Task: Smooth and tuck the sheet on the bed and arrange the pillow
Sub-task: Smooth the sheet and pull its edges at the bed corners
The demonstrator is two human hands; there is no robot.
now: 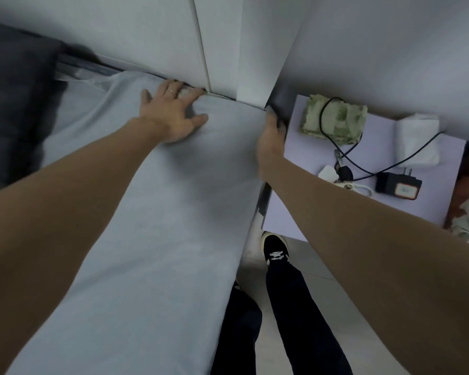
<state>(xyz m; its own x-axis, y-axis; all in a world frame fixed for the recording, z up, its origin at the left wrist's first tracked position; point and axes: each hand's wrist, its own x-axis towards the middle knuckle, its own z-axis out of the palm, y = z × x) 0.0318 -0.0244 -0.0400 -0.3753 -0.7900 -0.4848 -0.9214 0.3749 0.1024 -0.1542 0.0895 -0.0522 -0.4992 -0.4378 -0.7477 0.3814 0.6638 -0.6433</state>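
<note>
**Sheet pressed at the far corner of the bed**

The left hand is laid flat with fingers spread on the sheet, its fingertips pushed into the gap at the headboard. The right hand is curled over the sheet's far right corner, the fingers gripping the edge. The pale blue sheet is stretched nearly smooth across the bed, with slight creases under the left hand. A dark pillow is seen at far left.

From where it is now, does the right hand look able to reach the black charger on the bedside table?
Probably yes. The right hand grips the sheet at the mattress corner, beside the table; nothing stands between it and the charger.
</note>
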